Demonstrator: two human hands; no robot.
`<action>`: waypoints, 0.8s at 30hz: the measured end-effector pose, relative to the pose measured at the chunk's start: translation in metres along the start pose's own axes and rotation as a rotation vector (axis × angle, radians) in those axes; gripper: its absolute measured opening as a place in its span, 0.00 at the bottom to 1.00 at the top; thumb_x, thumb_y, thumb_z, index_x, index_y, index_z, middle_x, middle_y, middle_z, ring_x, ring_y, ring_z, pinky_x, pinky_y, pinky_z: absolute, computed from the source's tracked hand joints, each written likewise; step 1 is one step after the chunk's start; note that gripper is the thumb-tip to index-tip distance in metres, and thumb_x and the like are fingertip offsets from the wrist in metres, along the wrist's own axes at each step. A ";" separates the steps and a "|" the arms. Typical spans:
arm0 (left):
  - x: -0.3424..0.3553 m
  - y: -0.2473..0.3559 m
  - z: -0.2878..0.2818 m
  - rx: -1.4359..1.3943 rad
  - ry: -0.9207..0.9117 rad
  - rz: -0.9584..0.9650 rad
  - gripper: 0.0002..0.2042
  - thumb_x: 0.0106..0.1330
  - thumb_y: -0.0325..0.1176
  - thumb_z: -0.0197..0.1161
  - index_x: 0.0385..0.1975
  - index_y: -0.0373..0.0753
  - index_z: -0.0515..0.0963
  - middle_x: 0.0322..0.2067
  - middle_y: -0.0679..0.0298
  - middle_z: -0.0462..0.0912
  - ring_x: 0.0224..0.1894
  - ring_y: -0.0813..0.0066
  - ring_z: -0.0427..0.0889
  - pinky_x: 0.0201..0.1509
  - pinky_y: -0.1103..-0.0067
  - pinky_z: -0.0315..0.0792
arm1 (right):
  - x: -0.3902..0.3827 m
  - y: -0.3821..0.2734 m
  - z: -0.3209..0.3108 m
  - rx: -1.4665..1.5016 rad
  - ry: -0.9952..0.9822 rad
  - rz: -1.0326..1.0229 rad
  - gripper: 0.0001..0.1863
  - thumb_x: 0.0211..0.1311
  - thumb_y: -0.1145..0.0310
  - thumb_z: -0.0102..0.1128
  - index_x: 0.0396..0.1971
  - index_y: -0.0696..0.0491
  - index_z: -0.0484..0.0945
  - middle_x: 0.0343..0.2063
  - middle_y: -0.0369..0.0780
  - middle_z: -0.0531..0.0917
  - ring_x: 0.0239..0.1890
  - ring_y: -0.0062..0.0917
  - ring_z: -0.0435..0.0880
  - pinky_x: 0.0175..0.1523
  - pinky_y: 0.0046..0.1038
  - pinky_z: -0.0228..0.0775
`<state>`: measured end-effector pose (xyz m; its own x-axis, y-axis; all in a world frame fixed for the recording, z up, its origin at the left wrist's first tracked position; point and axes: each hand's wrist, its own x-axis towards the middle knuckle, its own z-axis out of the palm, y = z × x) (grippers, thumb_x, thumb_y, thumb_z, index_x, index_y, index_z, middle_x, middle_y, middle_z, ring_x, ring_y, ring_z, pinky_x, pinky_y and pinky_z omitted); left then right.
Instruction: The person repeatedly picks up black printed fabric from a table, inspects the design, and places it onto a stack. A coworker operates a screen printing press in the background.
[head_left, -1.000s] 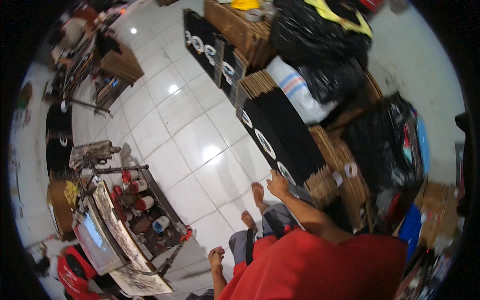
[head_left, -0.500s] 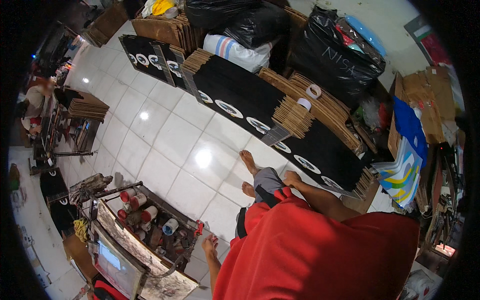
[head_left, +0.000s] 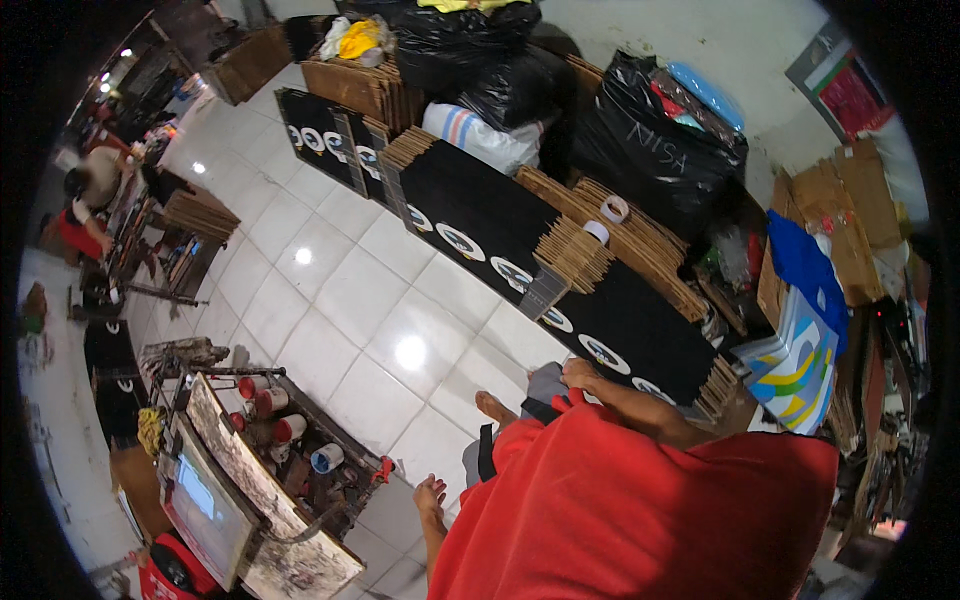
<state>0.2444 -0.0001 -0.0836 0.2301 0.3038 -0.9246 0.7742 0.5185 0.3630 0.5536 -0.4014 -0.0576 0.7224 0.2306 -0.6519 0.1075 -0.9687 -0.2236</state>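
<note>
My left hand hangs low beside my red shirt, its fingers apart and nothing in them. It is nearest to a dark metal-framed cart holding several red-and-white cups and a blue-rimmed cup. A red clamp-like piece sits at the cart's corner, apart from that hand. My right hand hangs by my grey trouser leg, close to a long row of stacked black boards with white round prints. Its fingers are curled under and mostly hidden; I see nothing held.
A framed screen leans along the cart's near side. White floor tiles run between cart and boards. Black plastic bags and rolls of tape lie behind the boards. Another person works at a table far left.
My view has shifted and the room sits differently in it. One bare foot now shows instead of two. My left hand's fingers have spread more; the other person's arm reaches over the table.
</note>
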 end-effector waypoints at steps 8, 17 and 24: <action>-0.035 -0.065 -0.001 -0.179 0.135 -0.029 0.18 0.61 0.43 0.58 0.44 0.35 0.74 0.35 0.57 0.81 0.36 0.65 0.80 0.41 0.68 0.69 | 0.044 -0.014 -0.011 0.028 0.092 -0.318 0.12 0.42 0.61 0.62 0.21 0.55 0.79 0.23 0.46 0.80 0.28 0.35 0.80 0.35 0.35 0.71; -0.112 -0.047 0.098 -0.109 0.157 0.312 0.09 0.59 0.35 0.60 0.34 0.36 0.78 0.29 0.63 0.80 0.30 0.79 0.76 0.32 0.83 0.69 | 0.043 -0.031 -0.002 -0.223 -0.154 -0.442 0.17 0.43 0.57 0.63 0.32 0.51 0.81 0.34 0.44 0.82 0.41 0.36 0.80 0.47 0.35 0.72; -0.260 0.108 0.291 0.279 -0.289 1.130 0.16 0.57 0.41 0.63 0.38 0.33 0.79 0.41 0.53 0.78 0.48 0.68 0.75 0.53 0.78 0.66 | 0.031 -0.090 0.024 -0.273 -0.217 -0.758 0.18 0.44 0.62 0.60 0.36 0.56 0.79 0.38 0.49 0.81 0.44 0.39 0.79 0.50 0.34 0.71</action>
<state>0.4392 -0.2556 0.1623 0.9582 0.2666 -0.1042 0.1424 -0.1282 0.9815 0.5498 -0.3054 -0.0750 0.2429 0.8142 -0.5274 0.6936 -0.5258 -0.4923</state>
